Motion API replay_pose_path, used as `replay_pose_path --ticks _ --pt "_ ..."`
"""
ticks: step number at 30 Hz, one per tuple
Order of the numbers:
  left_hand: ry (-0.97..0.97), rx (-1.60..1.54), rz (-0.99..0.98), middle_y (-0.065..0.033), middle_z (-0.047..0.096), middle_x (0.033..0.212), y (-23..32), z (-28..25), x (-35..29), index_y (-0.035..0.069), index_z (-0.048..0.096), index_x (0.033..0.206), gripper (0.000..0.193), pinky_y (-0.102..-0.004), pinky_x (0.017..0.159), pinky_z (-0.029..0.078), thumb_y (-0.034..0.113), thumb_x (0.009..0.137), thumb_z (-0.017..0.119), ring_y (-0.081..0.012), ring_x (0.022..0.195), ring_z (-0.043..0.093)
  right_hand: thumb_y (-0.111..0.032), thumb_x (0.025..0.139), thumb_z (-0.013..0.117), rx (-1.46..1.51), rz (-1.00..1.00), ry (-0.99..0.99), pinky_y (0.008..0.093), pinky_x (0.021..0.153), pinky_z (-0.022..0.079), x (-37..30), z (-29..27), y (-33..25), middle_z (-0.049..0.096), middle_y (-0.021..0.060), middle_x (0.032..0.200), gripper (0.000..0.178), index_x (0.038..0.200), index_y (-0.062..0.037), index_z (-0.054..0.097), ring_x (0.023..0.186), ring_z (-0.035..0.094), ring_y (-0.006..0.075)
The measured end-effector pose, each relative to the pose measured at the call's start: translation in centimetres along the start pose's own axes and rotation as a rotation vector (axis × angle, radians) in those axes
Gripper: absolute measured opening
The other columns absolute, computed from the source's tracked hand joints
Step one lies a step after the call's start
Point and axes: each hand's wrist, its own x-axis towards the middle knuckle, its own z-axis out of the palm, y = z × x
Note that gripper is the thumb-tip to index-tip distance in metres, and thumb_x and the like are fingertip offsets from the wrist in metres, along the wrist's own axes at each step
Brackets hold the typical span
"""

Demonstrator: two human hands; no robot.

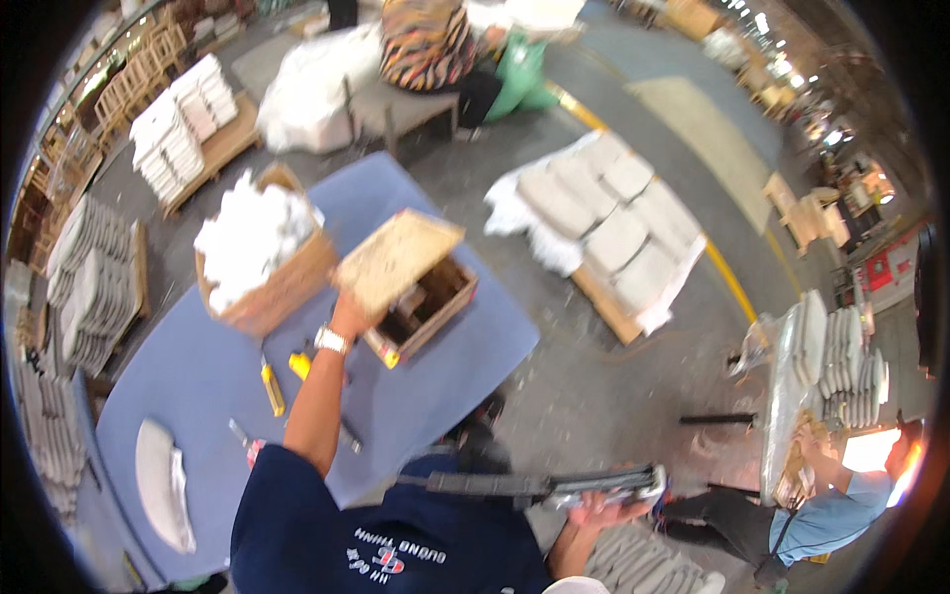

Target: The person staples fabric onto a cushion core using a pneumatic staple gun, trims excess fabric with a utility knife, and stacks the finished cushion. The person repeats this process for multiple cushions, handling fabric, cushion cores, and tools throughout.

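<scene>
With my left hand [350,315] I grip the near edge of a light-brown board [396,259], which is tilted over an open box [426,327] on the blue table. Dark brown items show inside the box, too unclear to name. Off to the right, my right hand [601,509] is closed around a long grey and black tool that looks like a staple gun [510,485]. It lies level across my front, beyond the table edge. Near my left forearm are a yellow-handled screwdriver [272,388] and another yellow-handled tool [300,365].
A carton of white stuffing [252,259] stands on the blue table [237,520], with a curved grey cushion [163,485] at the near left. Grey cushions [614,213] cover a pallet beyond. A person in blue [826,525] works at the right; another sits at the back.
</scene>
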Motion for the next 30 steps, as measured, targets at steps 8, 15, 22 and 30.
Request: replay_pose_path --ticks 8,15,22,30 --pt "-0.335 0.063 -0.432 -0.0033 0.043 0.165 1.4 6.5 -0.6 0.033 0.05 0.155 0.069 -0.0686 0.125 0.008 0.064 0.093 0.048 -0.0328 0.155 0.031 -0.07 0.094 0.059 -0.078 -0.032 0.09 0.0462 0.083 0.044 -3.6 -5.6 -2.7 0.069 0.0153 0.124 0.078 0.149 -0.0147 0.053 0.089 0.065 0.0278" --pt "-0.333 0.254 -0.443 -0.0009 0.045 0.163 0.9 7.8 -3.5 0.035 0.052 0.152 0.07 -0.0694 0.124 0.011 0.059 0.086 0.054 -0.0327 0.154 0.032 -0.068 0.092 0.061 0.054 0.135 0.11 0.0609 0.108 0.035 -5.7 -12.7 -2.3 0.066 0.0153 0.135 0.079 0.151 -0.0177 0.051 0.115 0.063 0.0372" --pt "-0.257 0.094 -0.401 -0.0065 0.056 0.153 3.9 4.4 -1.7 0.03 0.062 0.143 0.062 -0.0662 0.123 0.019 0.04 0.083 0.066 -0.0355 0.148 0.041 -0.059 0.091 0.065 0.038 0.202 0.086 0.0627 0.114 0.039 -5.4 -14.7 -2.1 0.067 0.0131 0.137 0.072 0.149 -0.0182 0.053 0.12 0.066 0.0352" --pt "-0.24 -0.35 -0.396 -0.018 0.072 0.119 5.4 0.1 0.3 0.007 0.071 0.119 0.039 -0.0427 0.096 0.055 0.018 0.082 0.072 -0.0368 0.11 0.068 -0.051 0.092 0.068 0.031 0.159 0.156 0.0571 0.105 0.049 -1.0 -8.5 0.6 0.068 0.0075 0.135 0.063 0.145 -0.0182 0.057 0.116 0.067 0.0302"
